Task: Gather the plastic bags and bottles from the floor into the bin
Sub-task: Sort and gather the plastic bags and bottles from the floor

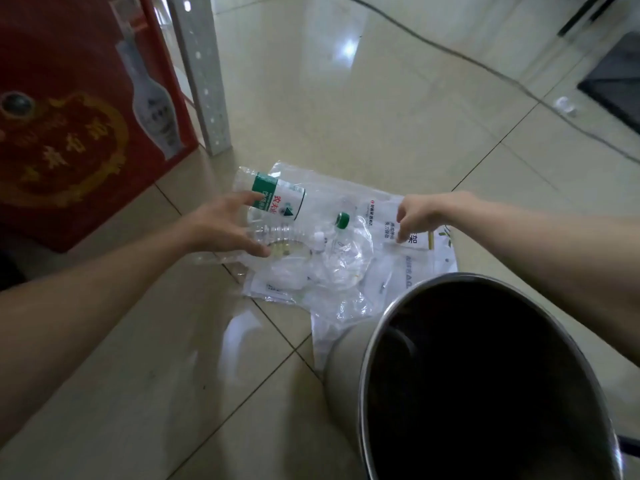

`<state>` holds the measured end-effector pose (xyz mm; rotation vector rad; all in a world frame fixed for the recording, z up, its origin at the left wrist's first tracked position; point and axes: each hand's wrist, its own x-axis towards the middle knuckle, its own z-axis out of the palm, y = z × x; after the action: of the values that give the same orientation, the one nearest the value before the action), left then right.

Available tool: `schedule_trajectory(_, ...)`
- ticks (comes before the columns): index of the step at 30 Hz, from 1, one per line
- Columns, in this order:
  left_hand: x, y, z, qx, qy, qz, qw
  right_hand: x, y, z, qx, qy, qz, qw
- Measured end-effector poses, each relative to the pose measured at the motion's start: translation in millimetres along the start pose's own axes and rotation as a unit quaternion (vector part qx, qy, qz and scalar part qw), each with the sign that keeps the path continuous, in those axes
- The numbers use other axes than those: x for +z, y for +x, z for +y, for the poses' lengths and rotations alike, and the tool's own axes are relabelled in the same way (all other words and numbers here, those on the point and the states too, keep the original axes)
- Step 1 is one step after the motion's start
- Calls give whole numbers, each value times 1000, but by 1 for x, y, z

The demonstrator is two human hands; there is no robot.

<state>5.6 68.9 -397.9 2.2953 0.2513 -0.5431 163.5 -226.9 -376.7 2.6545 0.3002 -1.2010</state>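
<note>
A heap of clear plastic bags (332,271) lies on the tiled floor just beyond the metal bin (377,344). On the heap rest a clear bottle with a green label and green cap (287,199) and a ribbed clear bottle with a white cap (287,237). My left hand (225,226) reaches over the bottles with fingers spread, thumb touching the green label and fingers against the ribbed bottle. My right hand (415,216) pinches the printed plastic bag (419,244) at the heap's right side. The bin's inside is dark.
A red box printed with a vase (79,126) stands at the left, beside a grey perforated metal post (204,74). A black cable (485,67) runs across the floor behind. A small clear object (564,105) and a dark mat (620,77) lie at far right.
</note>
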Motion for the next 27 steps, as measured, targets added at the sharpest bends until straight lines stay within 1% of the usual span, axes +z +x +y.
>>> schedule_trajectory(2, 6, 6, -5, 29, -15, 36, 999, 11, 11, 25, 47, 63, -33, 996)
schedule_trajectory(4, 16, 10, -10, 48, -24, 70, 996, 23, 19, 45, 101, 145, -64, 982)
schedule_trajectory(6, 24, 13, -14, 57, -15, 60, 996, 34, 25, 60, 135, 226, -91, 960)
schedule_trajectory(8, 29, 15, -15, 69, 31, 42, 996, 46, 31, 68, 132, 273, -82, 949)
schedule_trajectory(9, 31, 16, -16, 71, 64, 40, 995, 52, 34, 68, 116, 279, -61, 951)
schedule_trajectory(11, 34, 17, -16, 65, 118, 32, 990, 59, 42, 59, 69, 282, 28, 957)
schedule_trajectory(12, 35, 18, -17, 65, 125, 23, 990, 59, 44, 51, 48, 287, 65, 954)
schedule_trajectory(13, 36, 19, -18, 66, 115, 14, 991, 58, 46, 42, 28, 298, 76, 951)
schedule_trajectory(15, 39, 20, -18, 72, 84, 11, 994, 52, 45, 22, -8, 335, 47, 941)
schedule_trajectory(16, 42, 19, -18, 82, 79, 25, 993, 48, 43, 12, -23, 347, 26, 937)
schedule_trajectory(17, 45, 17, -17, 99, 82, 54, 990, 45, 41, 3, -32, 355, 10, 934)
schedule_trajectory(19, 52, 8, -13, 159, 93, 134, 974, 37, 38, -11, -29, 364, -18, 931)
schedule_trajectory(20, 55, 1, -8, 196, 89, 148, 965, 35, 36, -17, -27, 359, -27, 932)
schedule_trajectory(21, 58, -5, -3, 232, 92, 135, 959, 33, 35, -21, -25, 347, -28, 937)
schedule_trajectory(23, 68, -12, 4, 285, 156, 82, 942, 31, 33, -26, -24, 301, -11, 953)
schedule_trajectory(25, 79, -10, 5, 287, 226, 79, 927, 29, 30, -28, -27, 276, 12, 961)
schedule_trajectory(27, 85, -7, 6, 261, 236, 98, 931, 26, 26, -28, -34, 265, 31, 963)
